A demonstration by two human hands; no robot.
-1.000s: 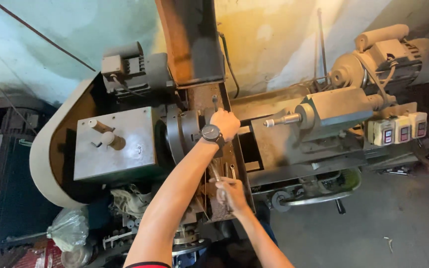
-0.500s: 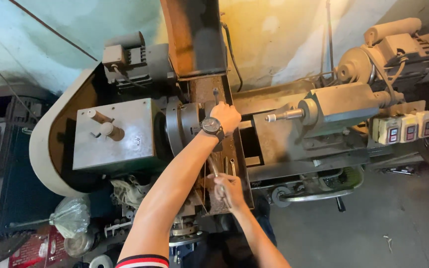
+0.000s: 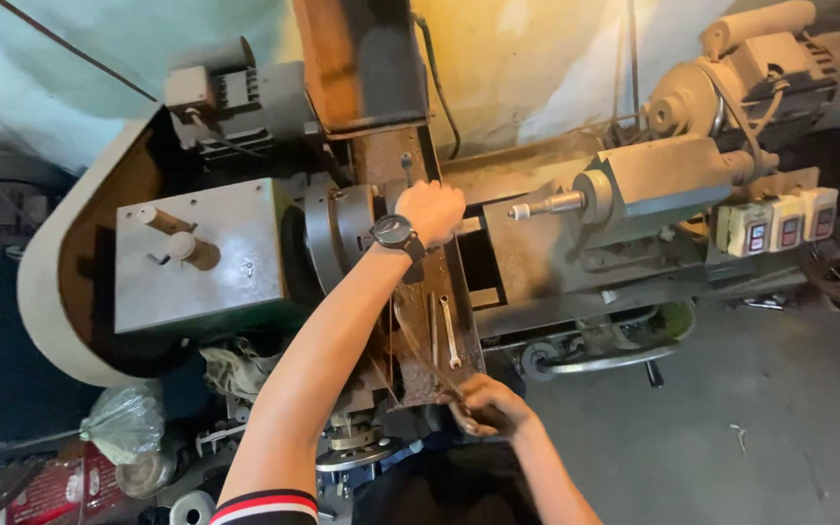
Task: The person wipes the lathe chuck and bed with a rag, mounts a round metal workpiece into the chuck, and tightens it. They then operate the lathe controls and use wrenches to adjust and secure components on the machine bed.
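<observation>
A: Head view: your left hand (image 3: 430, 211) is closed over something on the lathe's tool post (image 3: 405, 170), beside the chuck (image 3: 340, 231). What it grips, I can't tell.

B: Your right hand (image 3: 486, 405) is curled around a thin rod (image 3: 420, 352) near the carriage. The wrench (image 3: 450, 332) lies untouched; you're seemingly mid-setup.

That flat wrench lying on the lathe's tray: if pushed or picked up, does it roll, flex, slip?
The wrench looks like flat solid metal, so it is probably stiff and fairly heavy for its size. Lying flat on the rusty tray, it should slide rather than roll. The surfaces look grimy, maybe oily, so it may be slippery. Neither hand touches it.
</observation>
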